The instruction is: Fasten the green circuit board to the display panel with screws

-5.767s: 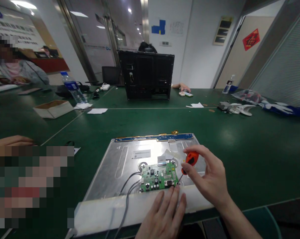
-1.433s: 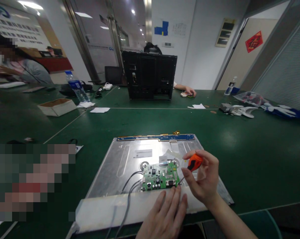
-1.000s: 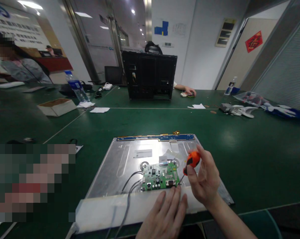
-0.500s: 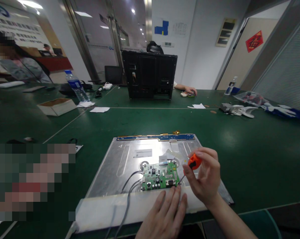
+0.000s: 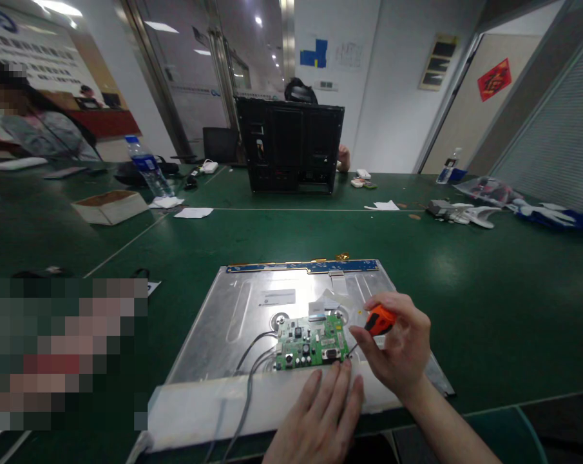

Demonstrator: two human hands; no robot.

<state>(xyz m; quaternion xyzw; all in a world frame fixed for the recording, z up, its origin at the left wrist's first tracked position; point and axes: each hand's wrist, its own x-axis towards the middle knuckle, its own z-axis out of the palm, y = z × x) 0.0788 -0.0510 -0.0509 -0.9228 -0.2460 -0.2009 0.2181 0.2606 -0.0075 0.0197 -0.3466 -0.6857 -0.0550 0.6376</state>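
A silver metal display panel point(image 5: 252, 309) lies flat on the green table point(image 5: 489, 290), with a small green circuit board point(image 5: 310, 343) near its front edge and grey cables point(image 5: 245, 380) running off it. My right hand point(image 5: 400, 348) grips an orange-handled screwdriver point(image 5: 379, 319), its tip down at the board's right corner. My left hand point(image 5: 320, 415) rests flat, fingers apart, on the panel's white front strip just below the board.
A black monitor back shell point(image 5: 291, 145) stands upright across the table, a person partly hidden behind it. A cardboard box point(image 5: 110, 206), water bottle point(image 5: 146, 166) and papers lie at left. White and blue parts point(image 5: 465, 212) sit at right. Another person sits far left.
My right hand's fingers have shifted around the screwdriver handle while its tip stays at the board's corner. The hand beside the black shell across the table has drawn back.
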